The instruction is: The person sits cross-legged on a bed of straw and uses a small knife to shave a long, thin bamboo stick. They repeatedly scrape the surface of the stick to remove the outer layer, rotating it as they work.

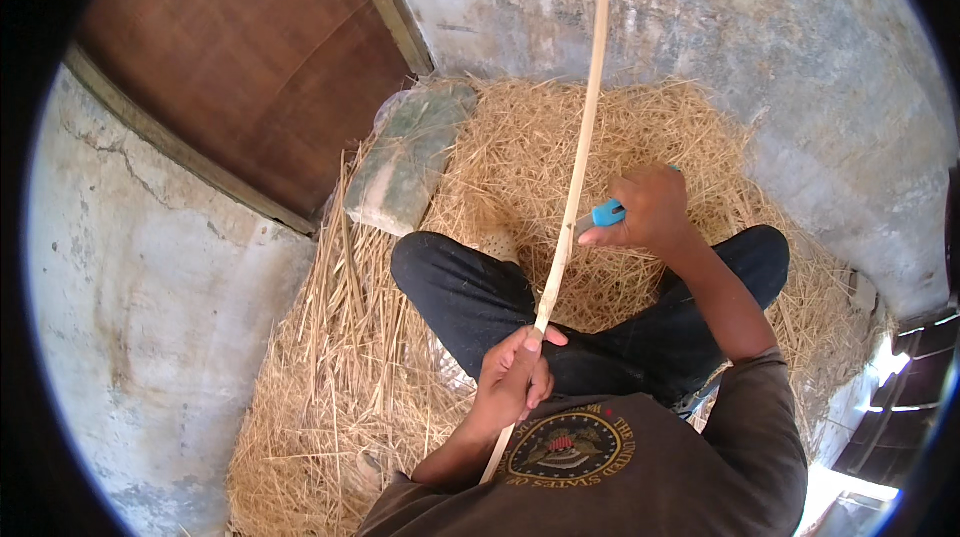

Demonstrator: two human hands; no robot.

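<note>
Here's the pale strip point(585, 137), 1 long, slightly bowed length, clamped in the fingers of the left hand point(512, 382), thumb along it. Its long axis runs away from those fingers, far up and leaning a little right, with a shorter tail dropping behind them toward the dark shirt point(680, 472). The left hand is nearer, right on it; the right hand point(652, 209) sits just to its right, fingers wrapped around a blue-handled knife point(607, 213). That blade points left, across the axis, at the strip's right edge; whether it's biting, I can't tell. Below both hands, 2 crossed legs point(465, 282); beyond the right fingers, loose straw point(690, 127) and the stained wall point(800, 57).
</note>
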